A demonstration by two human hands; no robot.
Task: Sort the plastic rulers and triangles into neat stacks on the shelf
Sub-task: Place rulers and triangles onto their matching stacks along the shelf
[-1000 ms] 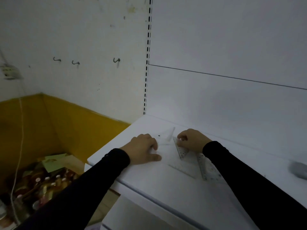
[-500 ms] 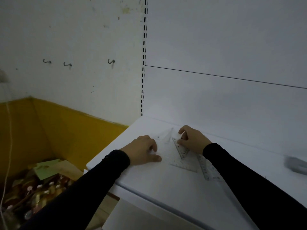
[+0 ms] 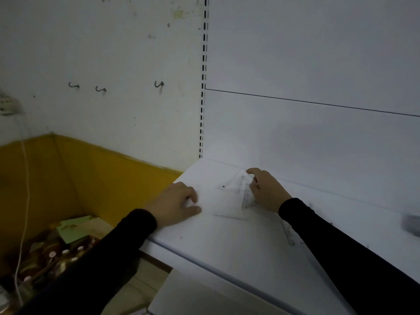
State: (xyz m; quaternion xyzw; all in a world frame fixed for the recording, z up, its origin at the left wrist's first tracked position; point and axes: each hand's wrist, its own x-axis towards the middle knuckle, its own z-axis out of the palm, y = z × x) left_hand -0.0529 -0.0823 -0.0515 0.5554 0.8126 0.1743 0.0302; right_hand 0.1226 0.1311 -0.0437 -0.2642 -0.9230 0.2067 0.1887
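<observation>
1. The left hand (image 3: 177,204) rested knuckles-up on the white shelf (image 3: 227,246) near its left end, fingers curled under and thumb stretched toward the plastic. Whether it pinned anything clear beneath it could not be told; nothing showed in its grip.

2. Just right of that thumb lay a clear triangle (image 3: 229,210), flat on the shelf, its near edge a faint line against the white. It looked thin, light and slick. On a smooth shelf such a piece would likely skate under a sideways push, and lying flush it offered no lip, so the easiest hold was probably a corner nudged up with a fingertip or slid past the shelf's front edge.

3. Further back, a second triangle (image 3: 246,192) with printed graduations sat tilted, one corner raised. The right hand (image 3: 266,192) pinched that upper corner between its fingers, the index extended over the tip. The plastic seemed stiff enough to lift by one corner without drooping, though brittle if bent hard.

4. Under the right sleeve a straight ruler (image 3: 288,235) poked out, flat on the shelf, mostly hidden. It would stack best by squaring long edges.

5. At the far right a grey blurred object (image 3: 411,223) lay well apart; unidentifiable.
</observation>
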